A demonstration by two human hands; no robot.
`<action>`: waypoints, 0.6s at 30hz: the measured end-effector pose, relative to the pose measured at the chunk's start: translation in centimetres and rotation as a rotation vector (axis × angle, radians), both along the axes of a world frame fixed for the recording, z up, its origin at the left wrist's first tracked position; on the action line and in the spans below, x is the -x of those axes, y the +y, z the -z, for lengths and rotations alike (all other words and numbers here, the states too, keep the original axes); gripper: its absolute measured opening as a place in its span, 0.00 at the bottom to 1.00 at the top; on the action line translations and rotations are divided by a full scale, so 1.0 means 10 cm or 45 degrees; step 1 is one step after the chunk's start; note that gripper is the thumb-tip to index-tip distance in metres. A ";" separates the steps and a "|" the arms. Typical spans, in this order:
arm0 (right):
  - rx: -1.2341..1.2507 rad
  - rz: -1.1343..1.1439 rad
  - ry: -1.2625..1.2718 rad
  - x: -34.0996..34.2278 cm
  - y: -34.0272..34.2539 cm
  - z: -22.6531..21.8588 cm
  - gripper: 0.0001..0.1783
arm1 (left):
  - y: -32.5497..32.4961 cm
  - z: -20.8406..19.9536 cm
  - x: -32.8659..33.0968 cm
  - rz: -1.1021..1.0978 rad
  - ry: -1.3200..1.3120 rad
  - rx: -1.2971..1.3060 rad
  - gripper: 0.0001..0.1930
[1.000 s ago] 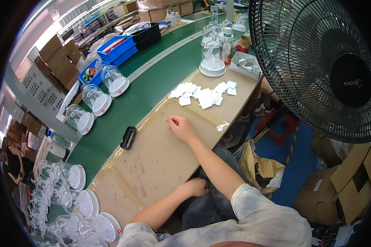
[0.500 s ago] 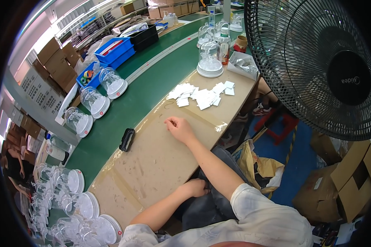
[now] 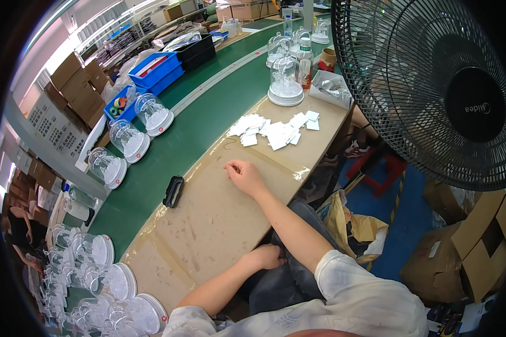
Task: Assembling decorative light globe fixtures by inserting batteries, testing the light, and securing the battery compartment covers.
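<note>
My right hand (image 3: 245, 176) rests on the brown tabletop (image 3: 219, 224), its fingers curled in, with nothing showing between them. My left hand (image 3: 268, 256) lies on my lap at the table's near edge, closed, its fingers partly hidden. Beyond my right hand are scattered white square pieces (image 3: 276, 133), overlapping in a loose heap. To the left of that hand, at the edge by the green surface, sits a small black oblong object (image 3: 174, 191) whose kind I cannot make out. Neither hand touches these things.
Clear domes on white bases (image 3: 107, 167) stand along the green belt (image 3: 168, 151), with many more crowded at lower left. Another dome (image 3: 285, 84) stands beside a bottle (image 3: 305, 66) and a grey box (image 3: 330, 89). A large black fan (image 3: 427, 95) looms at right, above an open carton (image 3: 461, 258).
Both hands keep their places and poses. The view has shifted very slightly; a person at the far left has moved a little.
</note>
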State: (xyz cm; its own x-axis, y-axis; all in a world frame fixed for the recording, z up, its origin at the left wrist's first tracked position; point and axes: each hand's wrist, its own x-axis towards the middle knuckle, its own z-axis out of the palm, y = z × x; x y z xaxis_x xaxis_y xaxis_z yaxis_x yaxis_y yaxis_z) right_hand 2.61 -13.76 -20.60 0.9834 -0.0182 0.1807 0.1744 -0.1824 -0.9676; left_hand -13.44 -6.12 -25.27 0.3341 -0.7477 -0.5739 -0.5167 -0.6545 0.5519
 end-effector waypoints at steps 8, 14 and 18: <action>-0.001 -0.008 0.013 -0.02 -0.01 0.04 0.12 | -0.02 0.04 -0.01 0.008 -0.011 -0.037 0.19; 0.007 -0.008 0.010 -0.01 0.00 0.04 0.13 | 0.02 0.09 0.02 -0.021 -0.028 0.048 0.20; 0.002 -0.004 -0.006 0.00 -0.01 0.03 0.13 | 0.01 0.04 0.02 -0.016 -0.018 0.039 0.19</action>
State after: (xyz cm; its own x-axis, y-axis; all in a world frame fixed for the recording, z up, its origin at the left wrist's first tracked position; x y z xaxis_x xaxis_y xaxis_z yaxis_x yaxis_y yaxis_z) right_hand 2.66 -13.83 -20.91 0.9826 -0.0152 0.1851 0.1793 -0.1833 -0.9666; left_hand -13.59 -6.07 -25.63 0.3514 -0.7608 -0.5457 -0.5168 -0.6436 0.5646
